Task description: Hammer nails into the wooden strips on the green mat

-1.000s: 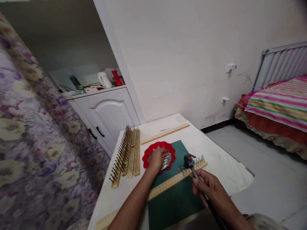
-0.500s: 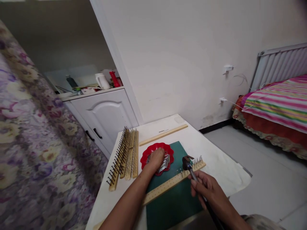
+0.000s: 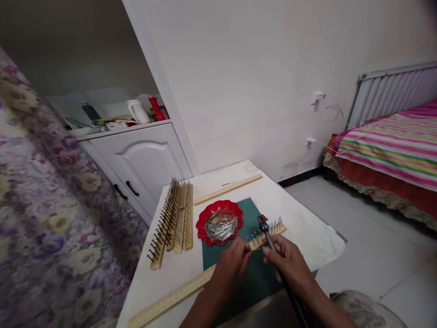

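My right hand (image 3: 288, 259) is wrapped round the shaft of a claw hammer (image 3: 269, 239), whose dark head hangs over a perforated wooden strip (image 3: 177, 295). Several nails (image 3: 268, 230) stand up in the strip's far right end, and its remaining length shows rows of small holes. With fingers pinched, my left hand (image 3: 235, 257) is at the middle of the strip; whatever is between the fingertips is too small to make out. Beyond it, a red scalloped bowl (image 3: 201, 223) holds many loose silver nails (image 3: 220, 225). Under the strip lies a green cutting mat (image 3: 247, 207).
Nail-studded wooden strips (image 3: 167, 223) lie side by side on the left of the white table (image 3: 307, 232). A plain strip (image 3: 228, 189) lies at the back. A floral curtain (image 3: 68, 205) hangs left, a white cabinet (image 3: 150, 159) stands behind, and a bed (image 3: 392, 150) is at right.
My left hand has come out of the red bowl, moving toward me and right to the wooden strip. My right hand still holds the hammer above the strip. The view has shifted slightly.
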The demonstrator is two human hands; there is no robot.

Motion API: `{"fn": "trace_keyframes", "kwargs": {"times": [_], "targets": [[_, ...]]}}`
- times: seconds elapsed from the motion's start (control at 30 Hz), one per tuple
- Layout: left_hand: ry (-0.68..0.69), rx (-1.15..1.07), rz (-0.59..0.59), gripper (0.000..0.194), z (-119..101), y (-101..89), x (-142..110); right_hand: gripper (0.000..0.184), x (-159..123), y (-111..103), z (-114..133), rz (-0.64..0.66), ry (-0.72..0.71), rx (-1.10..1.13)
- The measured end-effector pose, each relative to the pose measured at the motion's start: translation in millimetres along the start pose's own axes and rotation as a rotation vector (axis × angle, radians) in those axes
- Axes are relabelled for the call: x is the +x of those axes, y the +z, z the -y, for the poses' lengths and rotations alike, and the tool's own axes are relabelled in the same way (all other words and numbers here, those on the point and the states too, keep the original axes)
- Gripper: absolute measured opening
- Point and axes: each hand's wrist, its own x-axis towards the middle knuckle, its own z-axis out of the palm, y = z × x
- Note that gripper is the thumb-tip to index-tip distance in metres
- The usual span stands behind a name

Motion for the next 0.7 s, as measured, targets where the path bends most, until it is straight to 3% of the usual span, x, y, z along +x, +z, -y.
{"fn": "trace_keyframes", "kwargs": {"times": [0.2,0.3,0.37,0.47,0.6,0.7], "targets": [[0.019,-0.172,-0.025,0.011,-19,1.1,-10,0.024,-1,1,-3,0.045,0.013,0.036],[-0.183,-0.529,-0.120,0.006,-20,7.9,-14,0.027,-1,0,-3,0.051,0.025,0.068],[-0.342,-0.842,-0.185,0.015,-22,18.0,-15,0.028,-1,0,-2,0.041,0.026,0.081],[-0.426,-1.129,-0.255,0.016,-28,32.5,-15,0.031,-1,1,-1,0.043,0.023,0.102],[-0.427,-1.242,-0.310,0.017,-37,36.4,-12,0.030,-3,3,-2,0.063,0.008,0.110],[-0.427,-1.169,-0.370,0.014,-34,29.3,-10,0.024,-5,2,-2,0.067,-0.005,0.063]]}}
